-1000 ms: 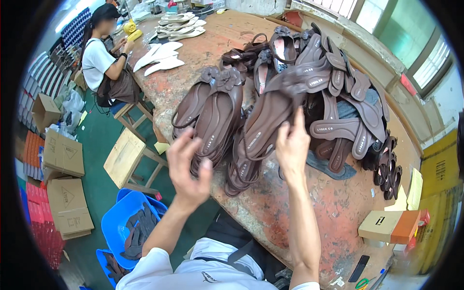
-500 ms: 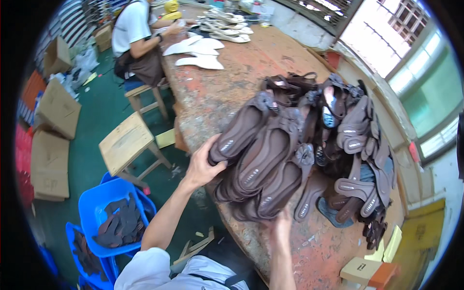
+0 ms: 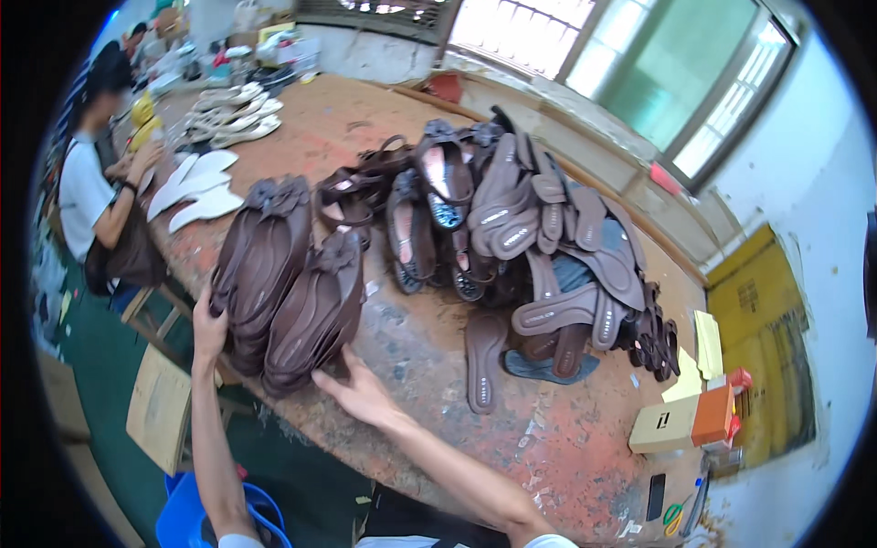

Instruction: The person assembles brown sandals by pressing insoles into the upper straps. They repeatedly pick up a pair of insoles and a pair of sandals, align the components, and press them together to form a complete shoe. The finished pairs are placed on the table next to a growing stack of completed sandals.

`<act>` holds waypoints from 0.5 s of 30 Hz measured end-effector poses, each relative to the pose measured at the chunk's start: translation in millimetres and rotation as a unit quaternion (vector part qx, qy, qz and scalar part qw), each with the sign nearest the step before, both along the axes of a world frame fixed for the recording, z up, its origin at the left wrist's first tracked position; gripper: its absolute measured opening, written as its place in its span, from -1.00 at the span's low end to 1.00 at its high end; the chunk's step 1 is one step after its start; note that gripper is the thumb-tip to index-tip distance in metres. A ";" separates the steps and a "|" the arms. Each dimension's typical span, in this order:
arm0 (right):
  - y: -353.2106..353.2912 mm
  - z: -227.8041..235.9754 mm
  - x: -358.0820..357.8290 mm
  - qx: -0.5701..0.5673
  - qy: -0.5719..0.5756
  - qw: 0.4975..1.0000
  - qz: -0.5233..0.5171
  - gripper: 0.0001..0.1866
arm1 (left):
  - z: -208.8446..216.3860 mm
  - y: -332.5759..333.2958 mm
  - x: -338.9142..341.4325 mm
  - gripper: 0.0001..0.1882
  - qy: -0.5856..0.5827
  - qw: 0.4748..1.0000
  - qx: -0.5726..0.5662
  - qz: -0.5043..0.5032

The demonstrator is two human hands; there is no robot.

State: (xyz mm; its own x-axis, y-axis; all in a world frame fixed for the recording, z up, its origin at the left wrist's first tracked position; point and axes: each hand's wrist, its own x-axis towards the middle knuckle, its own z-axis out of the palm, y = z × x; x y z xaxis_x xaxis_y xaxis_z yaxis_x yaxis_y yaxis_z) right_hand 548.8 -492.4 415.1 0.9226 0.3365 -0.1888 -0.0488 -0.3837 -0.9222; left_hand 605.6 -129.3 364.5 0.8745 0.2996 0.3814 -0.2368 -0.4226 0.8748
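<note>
Toward the left of the worktable, a bundle of dark brown flat shoes with fabric flowers (image 3: 274,292) stands close to the near edge, stacked in layers. My left hand (image 3: 209,333) grips its left side, fingers partly hidden behind the shoes. At the lower right corner of the bundle, my right hand (image 3: 361,391) is cupped against it, thumb and fingers spread around the soles. Further right lies a heap of brown strapped shoes (image 3: 443,173), with loose brown insoles (image 3: 566,310) piled over and beside it. One single insole (image 3: 485,361) lies nearer to me.
White shoe-shaped pieces (image 3: 196,187) and pale sandals (image 3: 236,114) lie at the far left, near a seated person (image 3: 91,201). A box (image 3: 681,420), phone (image 3: 656,496) and scissors (image 3: 674,519) lie at right. Below the table edge are a stool (image 3: 157,397) and blue bin (image 3: 183,516).
My view has swung right. Both hands have moved the bundle of shoes leftward from beside the heap, leaving a gap between them. My right hand now shows at its side.
</note>
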 end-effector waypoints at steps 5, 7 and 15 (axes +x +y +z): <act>-139.5 101.5 55.4 -0.147 -0.455 0.861 -0.174 -0.39 | 38.1 -23.2 -35.3 -0.34 -0.050 0.969 0.101 0.219; -177.9 138.1 108.4 -0.241 -0.539 0.741 -0.319 -0.25 | 109.2 -95.8 -51.0 -0.46 -0.150 0.955 0.075 0.244; -292.5 245.6 186.3 -0.070 -0.592 0.700 -0.392 -0.74 | 199.9 -343.5 -38.2 -0.59 -0.249 0.956 0.115 -0.108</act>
State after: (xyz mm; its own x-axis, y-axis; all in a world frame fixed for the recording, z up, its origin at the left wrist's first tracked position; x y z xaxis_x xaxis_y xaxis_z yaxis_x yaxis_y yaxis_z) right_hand 735.1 -785.0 660.8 0.3508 -0.3066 0.8849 0.4723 -0.7580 -0.4499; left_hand 567.4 -472.9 564.4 0.5992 -0.0089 0.8006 -0.7027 -0.4851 0.5205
